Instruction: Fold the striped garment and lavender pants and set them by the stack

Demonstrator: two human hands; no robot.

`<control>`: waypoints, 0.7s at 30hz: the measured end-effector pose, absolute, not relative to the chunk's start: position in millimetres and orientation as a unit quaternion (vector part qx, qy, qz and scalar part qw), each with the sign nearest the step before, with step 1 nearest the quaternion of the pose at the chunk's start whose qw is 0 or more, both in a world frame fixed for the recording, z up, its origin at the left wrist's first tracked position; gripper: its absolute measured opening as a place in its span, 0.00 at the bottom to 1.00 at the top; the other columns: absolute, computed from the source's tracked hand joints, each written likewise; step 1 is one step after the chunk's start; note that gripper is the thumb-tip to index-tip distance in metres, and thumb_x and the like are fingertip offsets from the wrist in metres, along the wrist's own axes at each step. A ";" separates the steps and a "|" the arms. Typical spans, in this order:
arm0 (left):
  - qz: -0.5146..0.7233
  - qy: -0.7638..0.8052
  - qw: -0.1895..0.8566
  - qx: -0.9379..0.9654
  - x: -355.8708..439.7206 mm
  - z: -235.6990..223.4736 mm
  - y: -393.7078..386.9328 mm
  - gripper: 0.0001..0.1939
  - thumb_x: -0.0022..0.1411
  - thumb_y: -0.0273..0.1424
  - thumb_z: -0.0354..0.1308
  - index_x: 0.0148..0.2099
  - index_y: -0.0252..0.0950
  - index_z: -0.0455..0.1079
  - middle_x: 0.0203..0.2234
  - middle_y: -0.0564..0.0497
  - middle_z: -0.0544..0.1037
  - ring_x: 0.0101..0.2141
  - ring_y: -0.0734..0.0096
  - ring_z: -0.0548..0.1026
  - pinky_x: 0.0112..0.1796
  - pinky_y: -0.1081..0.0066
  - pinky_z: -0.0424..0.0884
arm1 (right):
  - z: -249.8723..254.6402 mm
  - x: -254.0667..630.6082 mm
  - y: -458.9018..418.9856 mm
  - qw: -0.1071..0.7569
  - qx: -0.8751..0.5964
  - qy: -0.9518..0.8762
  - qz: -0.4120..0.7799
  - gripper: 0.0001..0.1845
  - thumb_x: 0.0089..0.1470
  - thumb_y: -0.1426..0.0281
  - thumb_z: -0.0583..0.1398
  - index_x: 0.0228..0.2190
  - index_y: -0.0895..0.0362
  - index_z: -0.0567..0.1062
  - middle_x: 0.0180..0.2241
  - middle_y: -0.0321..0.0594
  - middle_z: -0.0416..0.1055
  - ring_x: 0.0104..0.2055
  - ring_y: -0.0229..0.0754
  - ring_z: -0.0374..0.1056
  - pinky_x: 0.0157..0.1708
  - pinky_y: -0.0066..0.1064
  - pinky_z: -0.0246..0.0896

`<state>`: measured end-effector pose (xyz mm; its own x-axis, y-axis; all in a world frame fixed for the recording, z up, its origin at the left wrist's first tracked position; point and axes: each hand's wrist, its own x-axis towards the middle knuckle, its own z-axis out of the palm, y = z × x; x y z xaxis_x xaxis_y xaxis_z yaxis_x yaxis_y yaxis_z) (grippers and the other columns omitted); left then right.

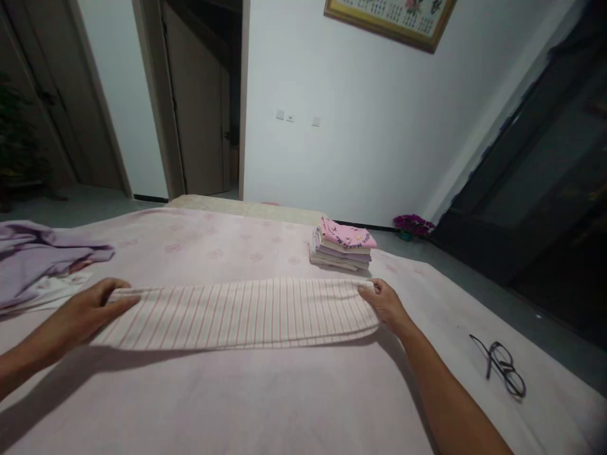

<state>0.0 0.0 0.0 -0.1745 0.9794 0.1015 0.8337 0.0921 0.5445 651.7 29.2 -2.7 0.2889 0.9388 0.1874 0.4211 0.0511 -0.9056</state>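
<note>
A white cloth with thin pink stripes (pixel 237 313) lies folded into a long band across the pink bed sheet (pixel 265 404). My left hand (pixel 88 309) grips its left end with fingers curled over the edge. My right hand (pixel 385 303) pinches the right end of the same cloth. The cloth is stretched flat between both hands, low over the bed.
A stack of folded clothes (pixel 342 246), pink on top, sits just beyond the cloth's right end. A loose purple garment (pixel 33 259) lies at the left. Black glasses (pixel 505 366) rest near the bed's right edge. Doors and a wall stand behind.
</note>
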 end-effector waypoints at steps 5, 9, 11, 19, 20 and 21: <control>0.215 0.732 0.067 0.643 15.5 -7.6 40.4 0.26 0.64 0.43 0.49 0.57 0.31 0.64 0.46 0.43 0.75 0.46 0.58 0.73 0.47 0.65 0.67 | -13.1 637.2 49.4 0.455 -0.687 -0.546 0.150 0.21 0.43 0.59 0.66 0.38 0.58 0.75 0.35 0.45 0.76 0.36 0.49 0.72 0.36 0.37 0.66; 0.248 0.639 0.034 0.727 69.7 -17.5 32.4 0.22 0.67 0.43 0.49 0.54 0.34 0.68 0.47 0.43 0.75 0.46 0.58 0.73 0.48 0.63 0.67 | -23.7 628.6 28.3 0.419 -0.658 -0.625 0.027 0.13 0.52 0.64 0.61 0.39 0.54 0.78 0.44 0.44 0.75 0.46 0.50 0.69 0.48 0.42 0.62; 0.252 0.582 0.093 0.768 108.3 -18.8 19.6 0.18 0.66 0.44 0.50 0.48 0.38 0.72 0.42 0.47 0.77 0.42 0.61 0.75 0.43 0.66 0.69 | -26.1 623.4 13.8 0.379 -0.617 -0.690 -0.020 0.10 0.55 0.68 0.58 0.36 0.53 0.79 0.40 0.42 0.76 0.46 0.49 0.69 0.49 0.40 0.61; 0.209 0.449 0.128 0.859 207.8 -28.3 -10.7 0.10 0.69 0.33 0.50 0.40 0.40 0.72 0.36 0.51 0.76 0.36 0.68 0.73 0.37 0.71 0.66 | -21.5 619.1 -12.6 0.299 -0.531 -0.793 0.013 0.06 0.54 0.73 0.60 0.28 0.53 0.78 0.31 0.36 0.76 0.37 0.43 0.69 0.43 0.35 0.62; 0.210 0.451 0.119 0.859 210.5 -31.3 -10.6 0.10 0.69 0.33 0.50 0.40 0.40 0.72 0.36 0.51 0.75 0.36 0.68 0.73 0.37 0.70 0.66 | -21.0 619.1 -13.2 0.296 -0.528 -0.795 0.016 0.06 0.53 0.74 0.61 0.27 0.53 0.77 0.30 0.35 0.76 0.36 0.42 0.69 0.43 0.35 0.61; 0.212 0.452 0.107 0.860 212.0 -34.4 -10.3 0.10 0.69 0.32 0.50 0.39 0.40 0.72 0.36 0.51 0.75 0.37 0.68 0.73 0.37 0.70 0.66 | -20.8 618.8 -13.6 0.292 -0.524 -0.800 0.019 0.07 0.53 0.74 0.61 0.27 0.53 0.78 0.30 0.35 0.76 0.36 0.42 0.69 0.43 0.35 0.61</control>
